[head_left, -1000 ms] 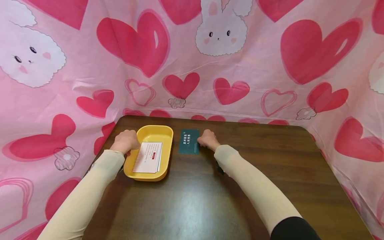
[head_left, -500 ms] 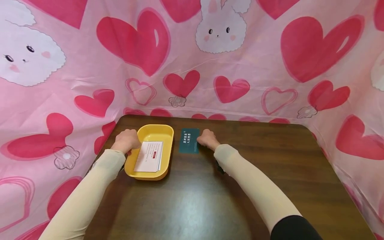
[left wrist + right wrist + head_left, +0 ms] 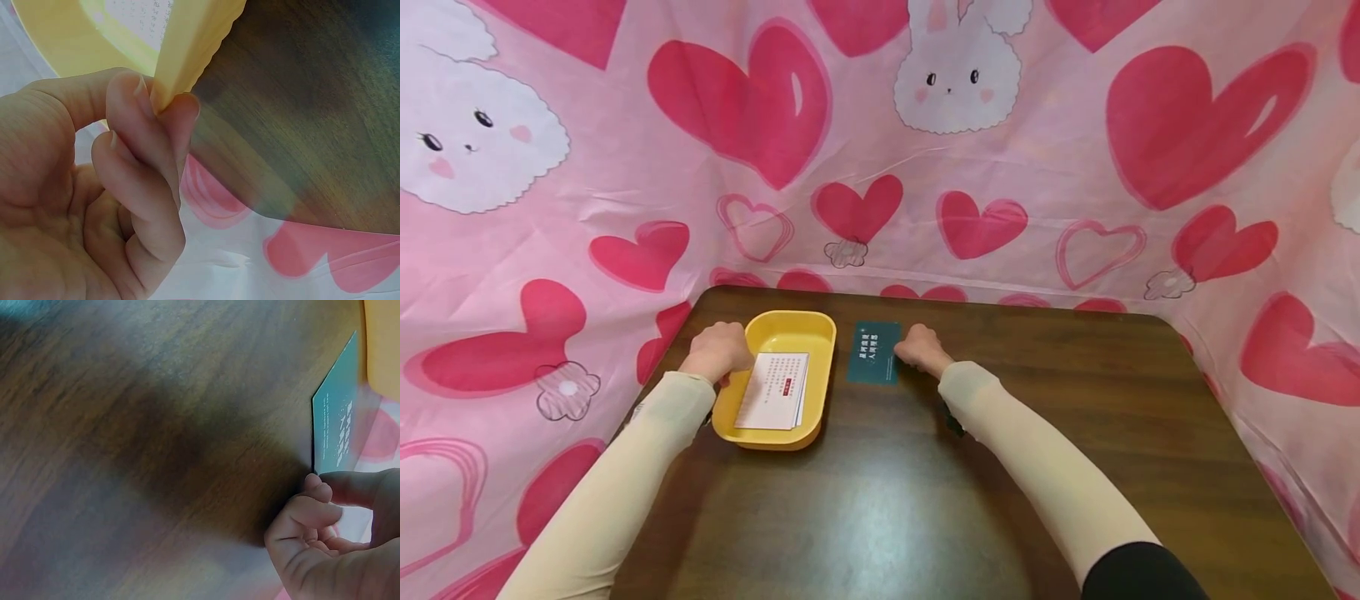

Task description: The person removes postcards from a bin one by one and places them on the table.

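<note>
The left hand [image 3: 94, 206] pinches the yellow tray's [image 3: 775, 333] rim while the right hand [image 3: 917, 348], fingers curled, seemingly grips the teal card [image 3: 874, 353], likely next lifting it trayward.

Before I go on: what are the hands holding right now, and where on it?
The left hand pinches the yellow tray at its left rim. The right hand is at the right edge of the teal card flat on the table; a real grip cannot be told.

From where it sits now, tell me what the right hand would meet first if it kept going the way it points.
The right hand points left; its fingers are already at the teal card edge. That card comes first, then probably the yellow tray.
</note>
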Tool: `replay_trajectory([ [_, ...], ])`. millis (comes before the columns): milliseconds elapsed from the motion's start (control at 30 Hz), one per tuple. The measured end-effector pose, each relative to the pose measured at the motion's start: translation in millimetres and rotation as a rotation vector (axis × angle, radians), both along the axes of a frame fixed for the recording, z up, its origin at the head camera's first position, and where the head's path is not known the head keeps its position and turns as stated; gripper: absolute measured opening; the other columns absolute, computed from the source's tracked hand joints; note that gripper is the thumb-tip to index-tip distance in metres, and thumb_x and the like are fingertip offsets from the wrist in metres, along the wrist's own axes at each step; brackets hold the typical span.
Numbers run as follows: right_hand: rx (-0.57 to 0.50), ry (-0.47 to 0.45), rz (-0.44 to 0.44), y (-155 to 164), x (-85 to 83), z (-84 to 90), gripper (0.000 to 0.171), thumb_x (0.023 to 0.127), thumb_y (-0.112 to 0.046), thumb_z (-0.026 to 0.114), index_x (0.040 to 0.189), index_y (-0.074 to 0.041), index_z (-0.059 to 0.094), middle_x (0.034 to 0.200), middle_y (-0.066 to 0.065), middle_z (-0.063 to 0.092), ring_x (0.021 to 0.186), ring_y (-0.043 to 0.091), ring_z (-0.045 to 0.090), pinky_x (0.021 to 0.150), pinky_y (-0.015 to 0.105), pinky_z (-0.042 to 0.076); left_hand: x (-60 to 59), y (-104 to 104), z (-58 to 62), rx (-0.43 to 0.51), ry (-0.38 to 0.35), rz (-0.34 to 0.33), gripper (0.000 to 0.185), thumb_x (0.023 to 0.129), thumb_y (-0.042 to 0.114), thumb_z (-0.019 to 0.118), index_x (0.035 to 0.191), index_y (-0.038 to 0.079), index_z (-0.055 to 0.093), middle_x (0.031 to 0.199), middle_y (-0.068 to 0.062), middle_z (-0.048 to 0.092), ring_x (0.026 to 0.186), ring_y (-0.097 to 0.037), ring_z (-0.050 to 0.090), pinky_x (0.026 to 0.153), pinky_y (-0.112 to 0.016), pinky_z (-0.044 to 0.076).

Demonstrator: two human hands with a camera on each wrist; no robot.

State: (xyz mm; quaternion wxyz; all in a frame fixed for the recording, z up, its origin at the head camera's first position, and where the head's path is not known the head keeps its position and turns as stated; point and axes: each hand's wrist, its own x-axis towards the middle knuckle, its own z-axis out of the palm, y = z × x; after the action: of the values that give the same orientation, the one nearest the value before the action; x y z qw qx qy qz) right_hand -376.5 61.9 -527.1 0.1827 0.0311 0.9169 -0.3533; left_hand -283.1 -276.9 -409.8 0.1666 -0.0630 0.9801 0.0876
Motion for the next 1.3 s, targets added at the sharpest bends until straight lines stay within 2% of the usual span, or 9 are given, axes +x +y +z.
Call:
replay_trajectory([
  [233, -0.004, -0.021, -0.023, -8.4, 31.4, 51.0, 0.031, 0.097, -0.015, 0.058, 0.070, -0.002, 0.065, 0.064, 0.013, 0.060, 0.053, 0.025, 0.053, 0.047, 0.034, 0.044, -0.5, -2.9, -1.7, 0.001, 0.006, 0.005, 0.031, 0.087, 0.011, 0.066, 0.107, -0.011, 0.060, 0.098, -0.030, 0.064, 0.050, -0.024, 0.069, 0.050, -0.030, 0.055],
  [500, -0.015, -0.004, 0.018, -8.9, 16.9, 58.1, 0.029, 0.095, -0.017, 0.056, 0.072, -0.003, 0.066, 0.066, 0.012, 0.061, 0.053, 0.024, 0.052, 0.045, 0.032, 0.041, -1.1, -3.2, 1.4, 0.011, 0.002, 0.012, 0.031, 0.086, 0.012, 0.068, 0.106, -0.010, 0.061, 0.102, -0.031, 0.064, 0.051, -0.025, 0.069, 0.051, -0.032, 0.055],
  [767, -0.020, 0.055, 0.031, -31.1, 33.9, 94.1, 0.035, 0.101, -0.019, 0.058, 0.070, -0.004, 0.065, 0.063, 0.008, 0.061, 0.048, 0.018, 0.048, 0.042, 0.027, 0.037, -19.6, -16.9, -17.2, 0.031, -0.032, 0.016, 0.036, 0.086, 0.015, 0.071, 0.109, -0.010, 0.061, 0.105, -0.033, 0.064, 0.051, -0.026, 0.069, 0.053, -0.034, 0.057],
  [867, -0.027, 0.092, 0.072, -38.5, 36.3, 107.5, 0.037, 0.102, -0.022, 0.060, 0.075, 0.001, 0.069, 0.067, 0.014, 0.064, 0.046, 0.017, 0.044, 0.041, 0.027, 0.036, -15.4, -13.2, -13.8, 0.027, -0.018, 0.010, 0.034, 0.086, 0.015, 0.070, 0.107, -0.010, 0.061, 0.100, -0.032, 0.064, 0.050, -0.025, 0.068, 0.051, -0.032, 0.056],
  [900, -0.030, 0.096, 0.080, -41.0, 36.5, 113.0, 0.037, 0.103, -0.023, 0.060, 0.078, 0.003, 0.071, 0.071, 0.017, 0.067, 0.045, 0.017, 0.044, 0.041, 0.027, 0.036, -9.0, -6.2, -5.0, 0.020, -0.028, 0.019, 0.033, 0.087, 0.013, 0.069, 0.109, -0.010, 0.061, 0.100, -0.031, 0.064, 0.052, -0.026, 0.069, 0.053, -0.033, 0.057],
  [933, -0.026, 0.108, 0.090, -43.7, 36.8, 118.7, 0.037, 0.103, -0.023, 0.059, 0.081, 0.004, 0.072, 0.072, 0.018, 0.067, 0.045, 0.017, 0.044, 0.041, 0.027, 0.037, -7.2, -4.7, -3.8, 0.019, -0.022, 0.019, 0.032, 0.087, 0.013, 0.068, 0.108, -0.010, 0.060, 0.099, -0.030, 0.064, 0.052, -0.026, 0.069, 0.052, -0.032, 0.056],
  [1033, -0.044, 0.132, 0.094, -53.0, 37.7, 134.3, 0.037, 0.103, -0.021, 0.059, 0.074, 0.001, 0.067, 0.078, 0.021, 0.070, 0.045, 0.017, 0.043, 0.042, 0.026, 0.037, -3.9, -2.4, -2.7, 0.018, -0.005, 0.011, 0.031, 0.087, 0.012, 0.068, 0.107, -0.010, 0.059, 0.094, -0.028, 0.063, 0.050, -0.025, 0.067, 0.050, -0.030, 0.055],
  [1167, -0.100, 0.173, 0.145, -69.3, 44.8, 150.1, 0.043, 0.101, -0.017, 0.058, 0.059, -0.012, 0.050, 0.064, 0.011, 0.060, 0.046, 0.015, 0.043, 0.044, 0.026, 0.036, -4.7, -2.4, -3.5, 0.015, -0.012, 0.020, 0.032, 0.087, 0.012, 0.069, 0.107, -0.010, 0.059, 0.094, -0.028, 0.063, 0.051, -0.025, 0.067, 0.050, -0.030, 0.055],
  [1300, -0.128, 0.197, 0.230, -88.5, 57.1, 162.9, 0.047, 0.101, -0.017, 0.059, 0.056, -0.014, 0.044, 0.054, 0.001, 0.045, 0.044, 0.015, 0.039, 0.044, 0.026, 0.034, -5.7, -1.3, -3.1, 0.011, -0.016, 0.024, 0.033, 0.087, 0.012, 0.070, 0.108, -0.010, 0.058, 0.094, -0.027, 0.063, 0.051, -0.026, 0.067, 0.050, -0.030, 0.055],
])
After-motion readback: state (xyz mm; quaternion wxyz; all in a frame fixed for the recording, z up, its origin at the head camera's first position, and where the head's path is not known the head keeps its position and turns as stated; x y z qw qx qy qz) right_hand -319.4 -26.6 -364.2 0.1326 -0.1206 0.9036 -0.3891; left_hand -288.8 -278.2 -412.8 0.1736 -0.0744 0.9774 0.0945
